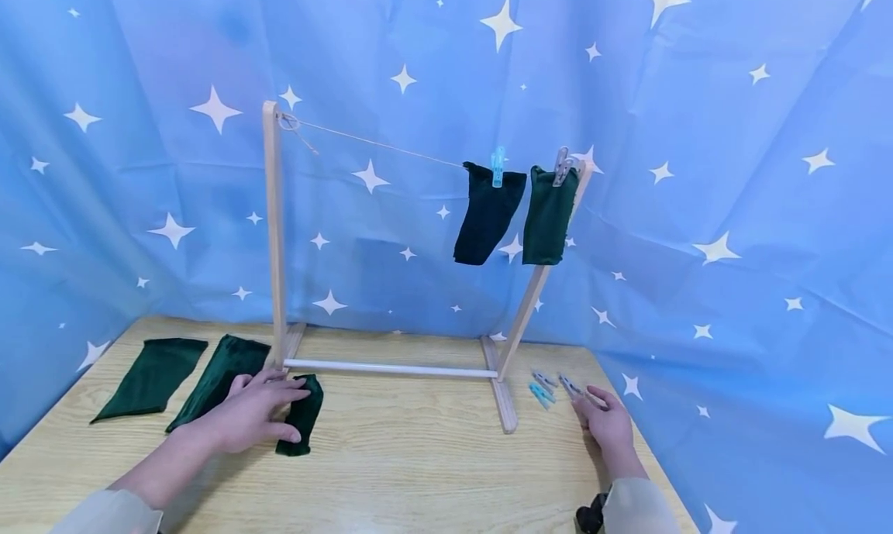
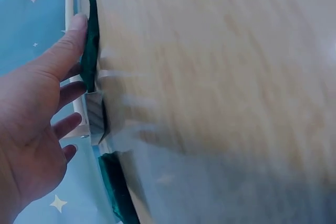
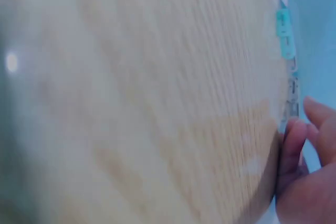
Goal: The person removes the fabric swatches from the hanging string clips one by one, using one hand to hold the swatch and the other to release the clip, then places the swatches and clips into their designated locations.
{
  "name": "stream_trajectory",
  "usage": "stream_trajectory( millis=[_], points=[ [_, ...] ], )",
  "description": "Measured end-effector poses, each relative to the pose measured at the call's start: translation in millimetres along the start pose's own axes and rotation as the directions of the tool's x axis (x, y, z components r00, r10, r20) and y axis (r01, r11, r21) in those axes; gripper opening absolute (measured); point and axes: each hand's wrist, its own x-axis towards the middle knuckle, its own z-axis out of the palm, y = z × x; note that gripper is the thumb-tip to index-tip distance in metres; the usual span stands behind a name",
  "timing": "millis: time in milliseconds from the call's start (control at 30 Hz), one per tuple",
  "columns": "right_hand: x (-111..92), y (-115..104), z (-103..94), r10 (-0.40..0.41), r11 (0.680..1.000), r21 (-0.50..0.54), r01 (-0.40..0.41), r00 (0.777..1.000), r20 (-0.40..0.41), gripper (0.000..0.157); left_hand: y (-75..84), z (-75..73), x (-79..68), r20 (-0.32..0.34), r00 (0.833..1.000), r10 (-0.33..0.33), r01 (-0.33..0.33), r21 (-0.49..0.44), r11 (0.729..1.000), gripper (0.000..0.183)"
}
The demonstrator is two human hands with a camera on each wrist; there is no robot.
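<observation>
My left hand is over a small dark green velvet cloth on the table, thumb and fingers spread and touching it. In the left wrist view the thumb lies along the cloth, with the other fingers loosely apart. At the right, my right hand is low over the table with its fingers bent, fingertips right at a grey clothespin. The right wrist view has those fingertips beside the grey clothespins. A blue clothespin and another grey clothespin lie just left of it.
Two more green cloths lie at the left. Behind stands a wooden rack with a string. A blue clothespin and a grey clothespin clip two green cloths near its right post.
</observation>
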Motion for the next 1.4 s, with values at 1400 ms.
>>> stream_trajectory(
  millis=[1400],
  points=[
    [-107, -239, -66.9, -0.568, 0.823, 0.038, 0.566, 0.821, 0.056, 0.049, 155.2, -61.6, 91.4, -0.320, 0.920, 0.226, -0.306, -0.228, 0.924, 0.029]
  ],
)
